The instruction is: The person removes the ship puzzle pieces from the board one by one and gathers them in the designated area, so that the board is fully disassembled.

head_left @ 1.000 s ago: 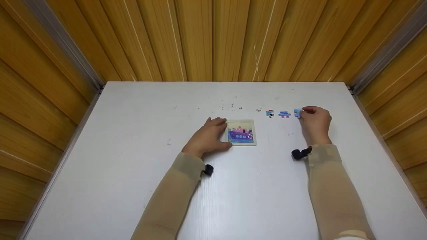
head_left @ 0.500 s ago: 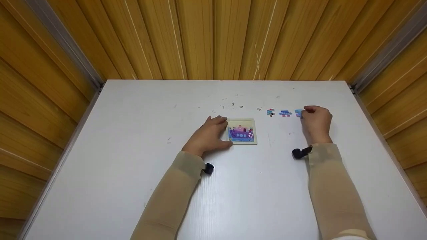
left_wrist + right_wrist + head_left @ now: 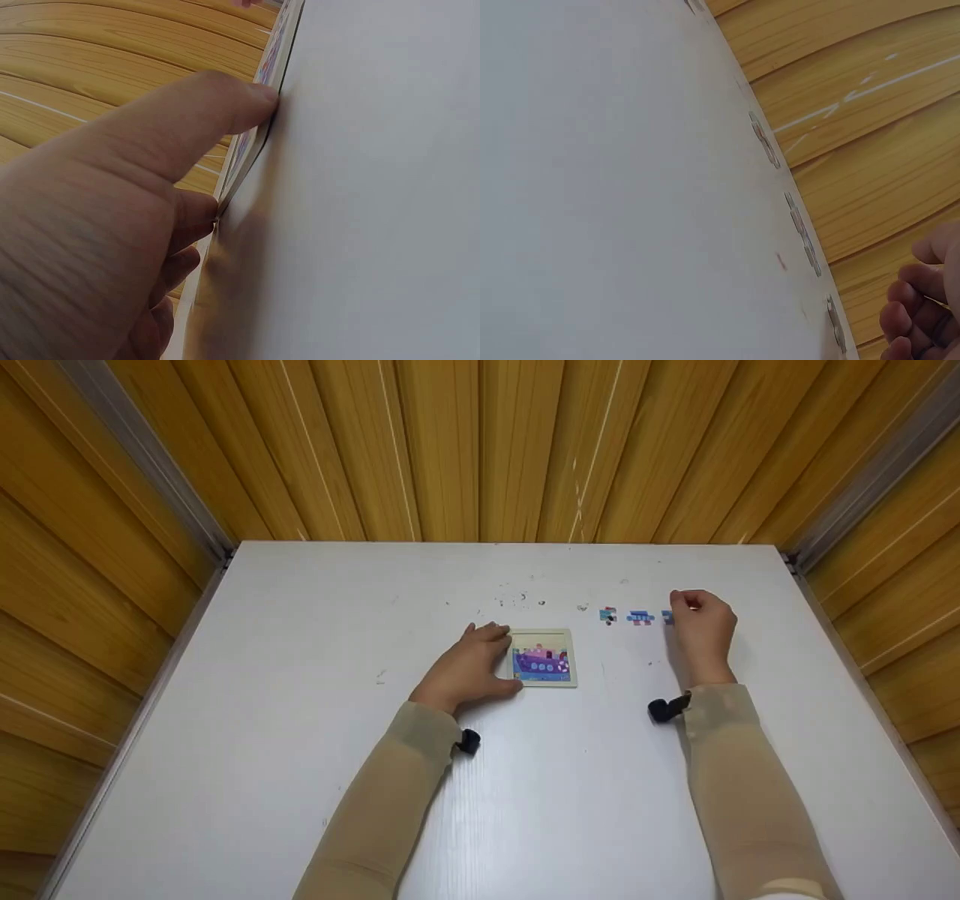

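My left hand (image 3: 469,664) rests at the left side of a small pale-framed jigsaw puzzle (image 3: 573,660), its thumb and fingers touching the frame's edges; the left wrist view shows the thumb on the frame edge (image 3: 259,124). A purple and pink ship picture fills the lower part, while the top strip is bare. My right hand (image 3: 705,634) hovers beside the rightmost loose jigsaw piece (image 3: 667,617), partly covering it. Its fingers are loosely curled, and no piece shows between them in the right wrist view (image 3: 926,300).
Two more jigsaw pieces lie in a row to the left: a blue and pink one (image 3: 640,617) and a teal and red one (image 3: 607,616). Dark scuff marks dot the white table (image 3: 300,660). Wood-patterned panels (image 3: 480,450) surround it.
My right hand has let go of the rightmost piece and risen slightly, shifting left over it. The left hand and the framed puzzle have stayed in place.
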The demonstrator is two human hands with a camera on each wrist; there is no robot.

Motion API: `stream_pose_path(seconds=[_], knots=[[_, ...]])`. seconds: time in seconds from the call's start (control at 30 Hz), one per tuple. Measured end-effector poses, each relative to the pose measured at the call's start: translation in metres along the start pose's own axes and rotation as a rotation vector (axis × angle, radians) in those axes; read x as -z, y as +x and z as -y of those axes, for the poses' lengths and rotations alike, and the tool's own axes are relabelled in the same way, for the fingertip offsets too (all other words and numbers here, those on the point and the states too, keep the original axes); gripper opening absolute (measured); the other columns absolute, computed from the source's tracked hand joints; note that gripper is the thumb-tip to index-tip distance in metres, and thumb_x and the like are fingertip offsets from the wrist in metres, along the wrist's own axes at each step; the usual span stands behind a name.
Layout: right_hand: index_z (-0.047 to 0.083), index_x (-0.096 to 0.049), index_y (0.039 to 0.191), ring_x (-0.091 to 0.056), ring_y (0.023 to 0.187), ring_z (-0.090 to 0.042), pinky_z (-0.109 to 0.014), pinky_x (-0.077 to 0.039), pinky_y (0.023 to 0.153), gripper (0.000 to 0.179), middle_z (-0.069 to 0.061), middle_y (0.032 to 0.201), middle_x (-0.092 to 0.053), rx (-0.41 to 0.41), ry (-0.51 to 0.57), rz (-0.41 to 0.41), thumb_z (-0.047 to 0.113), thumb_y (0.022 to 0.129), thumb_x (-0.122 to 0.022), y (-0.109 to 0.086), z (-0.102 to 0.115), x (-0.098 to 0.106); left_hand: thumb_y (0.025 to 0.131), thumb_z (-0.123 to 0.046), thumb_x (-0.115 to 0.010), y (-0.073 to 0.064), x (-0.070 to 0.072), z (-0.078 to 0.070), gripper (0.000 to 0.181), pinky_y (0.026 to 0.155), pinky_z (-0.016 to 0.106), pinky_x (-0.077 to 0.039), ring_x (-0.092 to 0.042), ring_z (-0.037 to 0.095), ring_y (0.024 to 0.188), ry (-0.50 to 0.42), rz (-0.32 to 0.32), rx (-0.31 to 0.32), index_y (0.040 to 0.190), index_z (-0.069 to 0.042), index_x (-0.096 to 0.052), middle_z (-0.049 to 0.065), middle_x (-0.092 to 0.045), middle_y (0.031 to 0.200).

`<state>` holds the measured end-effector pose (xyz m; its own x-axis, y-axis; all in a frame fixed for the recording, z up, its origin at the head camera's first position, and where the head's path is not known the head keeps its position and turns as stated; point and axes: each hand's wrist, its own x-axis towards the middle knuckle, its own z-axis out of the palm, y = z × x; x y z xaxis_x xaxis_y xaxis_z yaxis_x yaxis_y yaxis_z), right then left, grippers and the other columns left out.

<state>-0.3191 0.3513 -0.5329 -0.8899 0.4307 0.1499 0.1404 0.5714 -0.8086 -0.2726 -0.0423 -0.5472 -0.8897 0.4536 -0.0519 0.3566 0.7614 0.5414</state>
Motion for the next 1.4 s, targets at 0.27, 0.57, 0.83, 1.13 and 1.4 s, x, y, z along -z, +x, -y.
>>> stream_pose_path(seconds=[0.27, 0.57, 0.83, 1.13, 1.4], knots=[[0.005, -0.077, 0.117, -0.056, 0.098, -0.017, -0.025, -0.048, 0.079, 0.064, -0.002, 0.101, -0.065, -0.010, 0.056, 0.084, 0.067, 0.108, -0.065, -0.021, 0.029, -0.022, 0.093, -0.048, -0.090, 0.001, -0.002, 0.002, 0.094, 0.148, 0.041, -0.012, -0.029, 0.026, 0.177, 0.022, -0.006, -0.004, 0.169, -0.007, -0.053, 0.002, -0.041, 0.184], [0.000, -0.079, 0.115, -0.058, 0.089, -0.023, -0.025, -0.048, 0.072, 0.064, -0.012, 0.098, -0.070, 0.147, 0.090, 0.196, 0.063, 0.108, -0.069, -0.053, 0.058, -0.047, 0.092, -0.049, -0.091, 0.004, -0.003, 0.002, 0.095, 0.148, 0.042, -0.015, -0.027, 0.027, 0.177, 0.014, -0.008, 0.009, 0.169, -0.009, -0.052, 0.001, -0.040, 0.185], [0.003, -0.080, 0.118, -0.056, 0.096, -0.024, -0.028, -0.048, 0.075, 0.063, -0.007, 0.101, -0.065, 0.195, 0.096, 0.351, 0.065, 0.107, -0.069, -0.071, 0.069, -0.063, 0.092, -0.048, -0.091, 0.007, -0.003, 0.004, 0.092, 0.148, 0.042, -0.014, -0.030, 0.028, 0.177, 0.013, -0.022, -0.020, 0.167, -0.007, -0.055, 0.002, -0.043, 0.183], [0.009, -0.077, 0.141, -0.063, 0.112, -0.024, -0.032, -0.054, 0.095, 0.051, -0.008, 0.129, -0.074, 0.341, 0.064, 0.568, 0.049, 0.109, -0.076, -0.084, 0.073, -0.074, 0.092, -0.050, -0.091, 0.008, -0.002, 0.004, 0.092, 0.148, 0.042, -0.012, -0.033, 0.028, 0.175, 0.022, -0.026, -0.032, 0.167, -0.010, -0.057, 0.003, -0.045, 0.182], [0.010, -0.072, 0.151, -0.066, 0.111, -0.025, -0.037, -0.056, 0.096, 0.057, -0.010, 0.137, -0.073, 0.411, 0.033, 0.665, 0.040, 0.104, -0.084, -0.092, 0.074, -0.081, 0.092, -0.053, -0.090, 0.007, 0.000, 0.001, 0.093, 0.147, 0.047, -0.020, -0.030, 0.030, 0.176, 0.021, -0.021, -0.013, 0.169, -0.014, -0.055, 0.003, -0.043, 0.183]])
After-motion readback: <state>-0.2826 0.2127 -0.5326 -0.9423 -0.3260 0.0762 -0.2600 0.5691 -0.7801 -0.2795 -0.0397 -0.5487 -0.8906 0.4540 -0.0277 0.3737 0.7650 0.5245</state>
